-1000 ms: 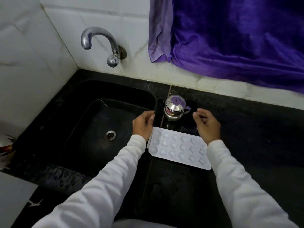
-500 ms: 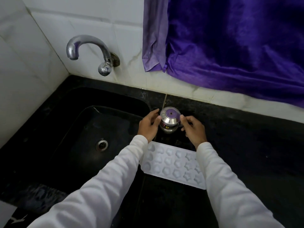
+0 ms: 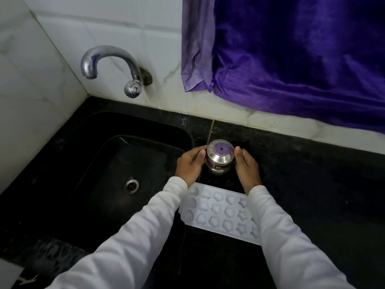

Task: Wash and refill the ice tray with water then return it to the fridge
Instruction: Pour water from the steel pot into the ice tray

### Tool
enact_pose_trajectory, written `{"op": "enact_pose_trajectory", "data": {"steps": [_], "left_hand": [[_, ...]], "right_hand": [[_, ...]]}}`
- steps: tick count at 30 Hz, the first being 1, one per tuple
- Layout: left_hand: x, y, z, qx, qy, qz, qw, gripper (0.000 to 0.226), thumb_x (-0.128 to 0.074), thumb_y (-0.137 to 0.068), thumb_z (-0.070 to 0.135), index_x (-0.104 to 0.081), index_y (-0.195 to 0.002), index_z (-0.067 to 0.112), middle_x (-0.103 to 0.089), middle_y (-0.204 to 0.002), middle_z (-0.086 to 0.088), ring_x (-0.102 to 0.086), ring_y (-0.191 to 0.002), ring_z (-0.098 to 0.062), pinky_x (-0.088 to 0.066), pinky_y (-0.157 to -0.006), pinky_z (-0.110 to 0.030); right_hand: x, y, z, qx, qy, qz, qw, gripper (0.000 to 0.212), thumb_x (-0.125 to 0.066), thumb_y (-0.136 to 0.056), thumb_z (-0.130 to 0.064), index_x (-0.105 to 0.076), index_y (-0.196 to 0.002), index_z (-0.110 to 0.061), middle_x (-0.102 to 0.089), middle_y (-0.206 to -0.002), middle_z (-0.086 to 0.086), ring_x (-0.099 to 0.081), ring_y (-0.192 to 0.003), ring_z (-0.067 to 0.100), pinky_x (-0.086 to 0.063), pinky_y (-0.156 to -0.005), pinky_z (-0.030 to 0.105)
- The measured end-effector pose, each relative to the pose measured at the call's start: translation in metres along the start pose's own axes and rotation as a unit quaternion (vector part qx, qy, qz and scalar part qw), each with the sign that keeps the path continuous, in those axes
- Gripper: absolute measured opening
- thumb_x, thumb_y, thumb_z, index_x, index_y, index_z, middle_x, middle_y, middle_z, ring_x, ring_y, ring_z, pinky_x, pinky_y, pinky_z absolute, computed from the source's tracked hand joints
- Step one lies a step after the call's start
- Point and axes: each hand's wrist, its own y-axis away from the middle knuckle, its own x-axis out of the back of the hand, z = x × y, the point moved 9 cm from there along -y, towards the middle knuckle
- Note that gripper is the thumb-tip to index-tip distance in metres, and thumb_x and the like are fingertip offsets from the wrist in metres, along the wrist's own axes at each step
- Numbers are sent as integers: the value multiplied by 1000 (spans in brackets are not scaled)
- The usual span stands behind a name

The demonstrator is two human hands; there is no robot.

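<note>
A white ice tray (image 3: 218, 213) with shaped hollows lies flat on the black counter (image 3: 312, 184), just right of the sink, partly under my sleeves. Behind it stands a small steel pot (image 3: 219, 158) with a lid that has a purple centre. My left hand (image 3: 189, 164) grips the pot's left side and my right hand (image 3: 245, 166) grips its right side, fingers curled around it. Neither hand touches the tray.
A black sink (image 3: 116, 163) with a metal drain (image 3: 130, 185) lies to the left. A curved steel tap (image 3: 116, 69) sticks out of the white tiled wall above it, with no water running. A purple curtain (image 3: 291, 55) hangs at the upper right.
My hands left the ends of the ice tray, moved forward and closed on the steel pot from both sides. The tray stayed on the counter.
</note>
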Motion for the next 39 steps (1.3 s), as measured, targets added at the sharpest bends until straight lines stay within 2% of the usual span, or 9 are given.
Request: {"op": "enact_pose_trajectory", "data": {"steps": [4, 7, 16, 19, 22, 26, 33, 36, 39], "left_hand": [[2, 13, 19, -12, 39, -1, 999, 35, -52, -100, 29, -69, -126, 12, -73, -120, -6, -67, -117, -18, -51, -106, -42], [5, 26, 32, -27, 69, -6, 997, 31, -47, -106, 15, -65, -129, 6, -71, -121, -9, -66, -117, -22, -54, -100, -30], [15, 78, 33, -31, 141, -15, 989, 33, -47, -105, 18, -59, -135, 9, -70, -118, -13, -71, -107, -22, -57, -90, -26], [20, 86, 18, -16, 165, 2, 986, 33, -46, -106, 20, -59, -134, 9, -73, -114, -13, -72, -104, -22, -59, -86, -28], [42, 87, -10, 4, 172, 82, 982, 28, -46, -106, 18, -64, -126, 9, -74, -110, -13, -72, -102, -24, -58, -87, -31], [64, 91, -48, 20, 149, 145, 978, 22, -50, -104, 12, -70, -111, 17, -75, -108, -8, -71, -105, -21, -55, -96, -35], [61, 91, -75, 57, 168, 129, 976, 23, -50, -104, 13, -70, -109, 22, -73, -114, -2, -67, -114, -16, -51, -101, -31], [55, 91, -82, 72, 199, 112, 971, 22, -49, -105, 13, -69, -113, 16, -72, -118, -10, -67, -116, -21, -52, -99, -30], [50, 92, -87, 81, 224, 98, 966, 23, -49, -104, 11, -67, -119, 9, -72, -118, -14, -69, -114, -25, -54, -100, -37]], "right_hand": [[3, 8, -17, 17, -48, -5, 999, 48, -48, -99, -51, -55, -81, -7, -52, -76, -2, -46, -75, 7, -40, -74, 31], [8, 22, -37, 43, -107, -2, 993, 56, -53, -93, -56, -51, -80, -1, -47, -78, 5, -43, -77, 14, -38, -73, 31], [21, 74, -36, 22, -208, 21, 978, 54, -68, -87, -49, -55, -82, 3, -47, -83, 9, -40, -81, 19, -37, -69, 30], [26, 87, -34, 17, -199, 30, 979, 42, -67, -89, -41, -49, -69, -8, -40, -75, 9, -36, -72, 21, -35, -64, 28], [30, 94, -34, 18, -175, 34, 984, 42, -67, -91, -37, -43, -61, -22, -38, -72, 10, -36, -69, 19, -34, -62, 29], [33, 98, -35, 33, -153, 21, 987, 53, -69, -86, -44, -39, -66, -4, -39, -72, 10, -34, -70, 22, -33, -62, 31], [28, 101, -37, 56, -100, 14, 993, 54, -67, -94, -26, -32, -69, 7, -35, -68, 10, -30, -67, 22, -32, -58, 28], [26, 103, -37, 50, -87, 24, 995, 50, -67, -94, -23, -34, -63, -3, -32, -64, 8, -30, -62, 19, -31, -56, 24], [25, 104, -40, 50, -76, 27, 995, 47, -67, -94, -21, -35, -60, -16, -33, -57, -4, -31, -57, 8, -33, -54, 18]]}}
